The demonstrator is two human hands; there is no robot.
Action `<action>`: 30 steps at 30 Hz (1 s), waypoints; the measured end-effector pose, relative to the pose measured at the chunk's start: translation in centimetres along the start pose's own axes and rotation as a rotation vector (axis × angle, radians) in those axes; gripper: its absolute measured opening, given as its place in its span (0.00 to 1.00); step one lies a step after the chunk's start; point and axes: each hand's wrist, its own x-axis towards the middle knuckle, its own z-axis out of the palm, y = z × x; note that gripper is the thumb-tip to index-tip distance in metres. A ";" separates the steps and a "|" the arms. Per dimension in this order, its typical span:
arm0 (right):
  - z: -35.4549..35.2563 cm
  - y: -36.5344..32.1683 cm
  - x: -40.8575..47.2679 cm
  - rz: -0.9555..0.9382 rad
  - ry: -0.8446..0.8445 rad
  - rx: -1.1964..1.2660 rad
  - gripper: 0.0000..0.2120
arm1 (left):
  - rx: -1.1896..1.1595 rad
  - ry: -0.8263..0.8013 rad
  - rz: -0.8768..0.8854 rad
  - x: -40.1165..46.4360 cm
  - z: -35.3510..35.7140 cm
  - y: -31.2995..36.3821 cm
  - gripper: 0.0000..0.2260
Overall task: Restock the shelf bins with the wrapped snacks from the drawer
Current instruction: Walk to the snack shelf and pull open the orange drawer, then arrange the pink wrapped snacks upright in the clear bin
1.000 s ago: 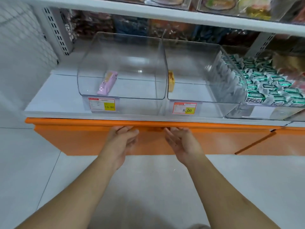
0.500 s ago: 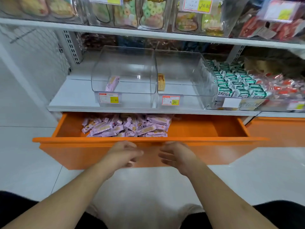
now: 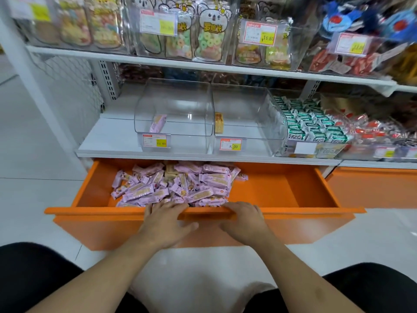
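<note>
Reaching hands: left hand [image 3: 165,224] and right hand [image 3: 244,221] lay side by side over the drawer's front edge, palms down.
Left grip: fingers were extended and loose across the front rim, tips just beside the nearest wrapped snacks; nothing was grasped.
Right grip: fingers were draped over the rim, relaxed, holding nothing.
Drawer: orange drawer [image 3: 293,190] stood pulled out below the shelf; its right half showed bare orange floor.
Snacks: pile of purple wrapped snacks [image 3: 180,186] lay heaped in the drawer's left half.
Left bin: clear bin [image 3: 173,102] sat on the white shelf [image 3: 108,136], with one purple bar [image 3: 158,123] leaning inside and a price tag [image 3: 155,141] on its front.
Middle bin: second clear bin [image 3: 246,109] touched the first, with one yellow bar [image 3: 218,123] upright against its left wall.
Right of it: green-and-white packets [image 3: 313,123] filled the neighbouring bin.
Above: bagged sweets [image 3: 203,37] lined the upper shelf.
</note>
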 end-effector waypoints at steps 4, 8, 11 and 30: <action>-0.9 -0.1 -0.7 -0.015 -0.009 -0.020 0.21 | 0.002 0.007 -0.008 -1.0 -0.5 0.4 0.32; -1.3 -0.4 -0.9 0.054 -0.119 -0.017 0.20 | 0.032 -0.033 0.030 -2.1 -0.8 0.5 0.29; -1.6 -0.4 -0.8 0.069 -0.215 0.001 0.18 | 0.039 -0.054 0.075 -2.6 -0.5 0.4 0.27; -0.4 0.3 8.7 -0.029 -0.162 -0.013 0.41 | -0.035 0.033 0.199 6.1 0.2 0.2 0.30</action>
